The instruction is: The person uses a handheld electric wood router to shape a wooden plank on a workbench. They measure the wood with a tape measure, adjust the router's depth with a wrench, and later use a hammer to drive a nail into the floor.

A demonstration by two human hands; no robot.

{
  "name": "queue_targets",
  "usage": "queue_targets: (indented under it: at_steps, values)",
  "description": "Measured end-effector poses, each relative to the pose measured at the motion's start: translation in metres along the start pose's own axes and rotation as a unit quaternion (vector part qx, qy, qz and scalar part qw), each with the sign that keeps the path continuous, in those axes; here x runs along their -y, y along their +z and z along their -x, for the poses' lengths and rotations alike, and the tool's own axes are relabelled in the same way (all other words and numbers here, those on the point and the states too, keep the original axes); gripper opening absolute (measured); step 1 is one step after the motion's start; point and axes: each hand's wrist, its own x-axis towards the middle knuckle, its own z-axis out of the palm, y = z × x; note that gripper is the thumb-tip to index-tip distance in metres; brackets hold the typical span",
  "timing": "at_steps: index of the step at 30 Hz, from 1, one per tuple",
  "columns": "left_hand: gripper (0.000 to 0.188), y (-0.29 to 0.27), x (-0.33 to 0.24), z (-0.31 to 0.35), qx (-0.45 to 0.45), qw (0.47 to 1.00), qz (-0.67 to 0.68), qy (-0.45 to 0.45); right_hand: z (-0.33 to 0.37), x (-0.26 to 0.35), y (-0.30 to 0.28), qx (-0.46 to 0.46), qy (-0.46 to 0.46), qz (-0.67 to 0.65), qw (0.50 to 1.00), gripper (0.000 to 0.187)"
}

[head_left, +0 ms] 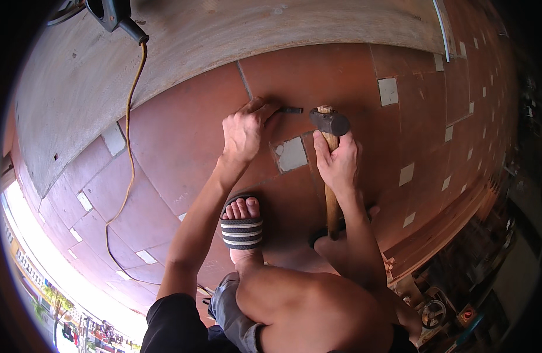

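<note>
My left hand (243, 134) is closed over the floor, its fingers wrapped round a short dark metal bar (292, 110). One end of the bar sticks out to the right; the rest is hidden by my fingers, so I cannot tell its exact kind. To its right, my right hand (340, 163) grips a hammer (330, 122) high on its wooden handle, just below the dark steel head. The head is close to the bar's free end, with a small gap between them in the view. The handle's lower part runs back toward my legs.
Reddish floor tiles (188, 135) with small white inset squares (292, 154) lie below. A large greyish board (283, 26) spans the far side. A dark corded tool (112, 13) rests upper left, its yellowish cord (130, 129) trailing nearer. My sandalled foot (241, 229) is close; wooden planks (435, 235) lie right.
</note>
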Motion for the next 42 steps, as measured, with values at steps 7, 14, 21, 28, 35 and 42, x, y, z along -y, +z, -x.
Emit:
queue_targets:
  at_steps: [7,14,21,28,35,42]
  values:
    - [0.015,0.017,-0.004,-0.001,-0.029,0.999,0.012,0.025,-0.005,-0.003,0.018,0.024,-0.029,0.06,0.997,0.044]
    - [0.014,0.023,0.001,0.003,-0.037,0.998,0.048,0.024,-0.025,0.004,0.034,0.047,-0.071,0.078,0.993,0.046]
    - [0.013,0.022,0.0,0.004,-0.04,0.997,0.056,0.03,-0.018,-0.001,0.03,0.041,-0.065,0.087,0.993,0.043]
    - [0.011,0.023,0.001,-0.001,-0.051,0.997,0.047,0.032,-0.023,0.0,0.035,0.044,-0.069,0.067,0.994,0.039]
    - [0.012,0.021,-0.005,0.003,-0.028,0.998,0.053,0.024,-0.019,0.003,0.03,0.041,-0.067,0.069,0.994,0.035]
    - [0.011,0.022,0.001,-0.001,-0.067,0.996,0.04,0.034,-0.02,0.005,0.03,0.015,-0.083,0.053,0.995,0.023]
